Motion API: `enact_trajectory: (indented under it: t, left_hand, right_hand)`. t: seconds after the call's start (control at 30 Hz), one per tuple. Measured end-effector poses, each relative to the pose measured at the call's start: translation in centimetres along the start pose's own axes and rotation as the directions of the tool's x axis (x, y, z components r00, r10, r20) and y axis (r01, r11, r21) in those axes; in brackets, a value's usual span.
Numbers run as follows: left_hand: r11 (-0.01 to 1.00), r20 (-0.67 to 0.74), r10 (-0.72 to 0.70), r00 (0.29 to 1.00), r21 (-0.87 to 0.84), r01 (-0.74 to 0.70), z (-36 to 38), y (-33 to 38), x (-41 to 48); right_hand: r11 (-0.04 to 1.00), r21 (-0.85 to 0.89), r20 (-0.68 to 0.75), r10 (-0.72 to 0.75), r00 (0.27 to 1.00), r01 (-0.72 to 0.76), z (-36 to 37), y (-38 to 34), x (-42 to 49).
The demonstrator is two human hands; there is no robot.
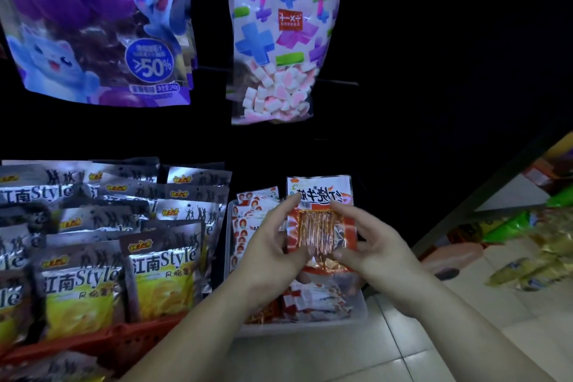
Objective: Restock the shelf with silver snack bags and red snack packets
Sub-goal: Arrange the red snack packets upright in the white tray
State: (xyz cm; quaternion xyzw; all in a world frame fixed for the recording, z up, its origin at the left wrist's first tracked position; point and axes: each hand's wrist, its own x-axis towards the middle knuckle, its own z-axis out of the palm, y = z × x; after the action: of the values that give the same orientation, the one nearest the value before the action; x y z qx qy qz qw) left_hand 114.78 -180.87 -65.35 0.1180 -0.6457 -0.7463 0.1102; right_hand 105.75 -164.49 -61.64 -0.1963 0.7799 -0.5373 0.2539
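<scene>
Restocking well along: red snack packet pinched upright between left hand and right hand above a half-filled clear tray, silver snack bags already packed in rows alongside.

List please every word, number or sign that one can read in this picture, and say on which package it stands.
"江南Style": on the silver snack bags in the red crate.
"≥50%": in the blue circle on the purple hanging bag.
"÷×+": roughly, on the red label of the marshmallow bag; its small print is unreadable.
Red snack packet, held by left hand and right hand: large characters, upside down and blurred.
</scene>
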Motion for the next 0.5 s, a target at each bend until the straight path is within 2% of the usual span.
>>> enact_trajectory:
  t: [0.07,0.13,0.17,0.2,0.27,0.3,0.33,0.37,0.4,0.47,0.5]
  left_hand:
    - [0.995,-0.049,0.099,0.994,0.038,-0.097,0.1,-0.7,0.1]
    - [0.932,-0.102,0.292,0.951,0.254,-0.259,0.4,-1.5,0.3]
    - [0.862,-0.091,0.394,0.915,0.382,-0.334,0.7,-1.8,0.3]
    - [0.781,-0.048,0.477,0.878,0.481,-0.398,1.0,-2.1,0.2]
    - [0.587,0.107,0.561,0.821,0.648,-0.486,1.8,-2.9,-0.1]
    - [0.489,0.195,0.56,0.805,0.707,-0.511,2.1,-3.3,-0.2]
    - [0.436,0.271,0.539,0.797,0.72,-0.54,2.4,-3.9,-0.4]
    - [0.447,0.317,0.507,0.802,0.698,-0.559,2.5,-4.3,-0.4]
    - [0.517,0.32,0.477,0.819,0.651,-0.556,2.5,-4.5,-0.5]
    - [0.718,0.206,0.396,0.895,0.538,-0.441,2.1,-4.6,-0.2]
    - [0.774,0.091,0.382,0.92,0.512,-0.372,1.9,-4.5,0.2]
  right_hand:
    - [0.995,-0.101,-0.156,-0.026,0.987,0.01,-0.1,0.3,0.4]
    - [0.986,-0.153,-0.31,-0.106,0.945,0.061,-0.4,0.2,0.9]
    - [0.988,-0.113,-0.337,-0.136,0.932,0.104,-0.4,0.0,1.0]
    - [0.991,0.012,-0.322,-0.123,0.939,0.135,-0.1,-0.4,1.0]
    - [0.953,0.288,-0.209,-0.033,0.977,0.094,0.7,-1.1,0.8]
    - [0.947,0.313,-0.194,-0.018,0.981,0.079,1.0,-1.0,0.9]
    - [0.959,0.273,-0.226,-0.02,0.974,0.083,1.0,-0.6,1.1]
    - [0.974,0.212,-0.271,-0.022,0.962,0.082,0.8,-0.1,1.3]
    - [0.985,0.159,-0.309,-0.011,0.951,0.063,0.4,0.1,1.3]
    - [0.992,0.129,-0.31,0.031,0.95,0.01,-0.6,0.6,1.5]
    - [0.987,0.158,-0.277,0.058,0.959,-0.014,-1.0,0.8,1.6]
